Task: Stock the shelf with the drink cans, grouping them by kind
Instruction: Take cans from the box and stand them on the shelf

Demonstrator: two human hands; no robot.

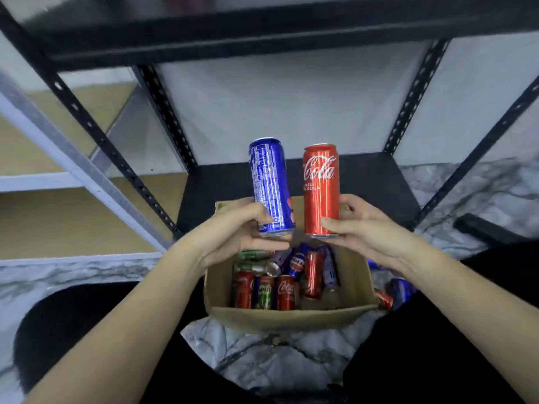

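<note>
Left hand [242,231] fingers are curled round the base of a tall blue aluminium can [269,182], held upright above an open brown cardboard box [280,317]. A tall red cola can [320,188] is gripped near its base by the right hand [366,231], just beside the blue one. Red, green and blue cans [284,277] are heaped in the box, before a black metal shelf [376,185].

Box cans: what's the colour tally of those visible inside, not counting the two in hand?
Red cans: 3
Green cans: 3
Blue cans: 3
Total: 9 visible in the box; more may be buried.
</note>
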